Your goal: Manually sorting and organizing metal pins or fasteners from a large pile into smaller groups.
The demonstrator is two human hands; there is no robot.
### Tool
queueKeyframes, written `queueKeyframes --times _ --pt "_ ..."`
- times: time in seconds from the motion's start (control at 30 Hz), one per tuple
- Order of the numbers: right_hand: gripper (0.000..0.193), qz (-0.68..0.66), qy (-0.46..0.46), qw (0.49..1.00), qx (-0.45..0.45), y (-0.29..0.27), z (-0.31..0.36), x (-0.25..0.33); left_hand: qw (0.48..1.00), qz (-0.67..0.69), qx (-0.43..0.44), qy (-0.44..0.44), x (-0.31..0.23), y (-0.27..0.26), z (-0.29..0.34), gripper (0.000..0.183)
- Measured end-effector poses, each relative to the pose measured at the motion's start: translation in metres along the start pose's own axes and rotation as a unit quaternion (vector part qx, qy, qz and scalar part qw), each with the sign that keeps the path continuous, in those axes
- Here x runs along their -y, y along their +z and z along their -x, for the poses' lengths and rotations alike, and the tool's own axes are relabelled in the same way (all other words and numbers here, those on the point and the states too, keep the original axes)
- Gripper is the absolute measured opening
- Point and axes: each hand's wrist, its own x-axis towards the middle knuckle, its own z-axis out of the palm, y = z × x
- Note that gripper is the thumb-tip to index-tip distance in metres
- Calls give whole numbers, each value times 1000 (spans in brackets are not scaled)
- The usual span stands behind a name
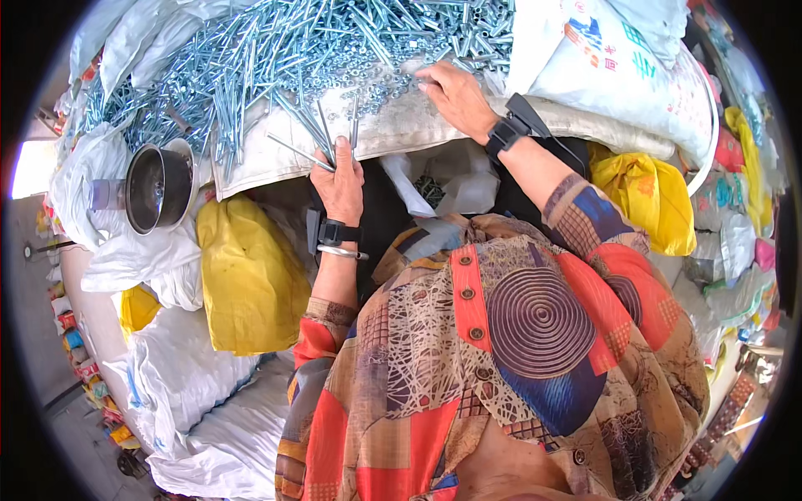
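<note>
My left hand (340, 185) is closed around several long metal bolts (324, 125), which stick up and out to the left from between thumb and fingers. My right hand (458, 98) reaches over the small metal nuts (368, 83) strewn on the pale cloth-covered surface (401, 121). Its thumb and forefinger come close together at the nuts; what they pinch, if anything, is too small to make out. Beyond both hands lies a big heap of long silvery bolts (292, 50). Shorter metal pieces (478, 33) are piled at its right end.
A dark metal bowl (149, 190) stands tilted at the left. Yellow bags (246, 284) hang below the surface edge on either side. A stuffed white sack (618, 92) lies at the far right, and more white sacks (188, 367) are on the lower left.
</note>
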Motion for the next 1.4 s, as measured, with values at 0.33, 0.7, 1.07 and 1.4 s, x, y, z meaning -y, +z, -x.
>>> queueKeyframes --times 0.33,0.7,1.07,1.4 --pt "17 111 -91 988 -54 1 -14 1 998 -24 48 -18 9 -12 -3 26" --pt "11 80 -133 988 -14 23 -30 12 998 -7 63 -11 15 -8 -4 20" --pt "5 88 -158 984 13 23 -37 17 997 -25 78 9 15 -6 -4 24" --pt "18 -276 65 958 43 15 -12 46 994 -65 87 13 22 -5 -8 28"
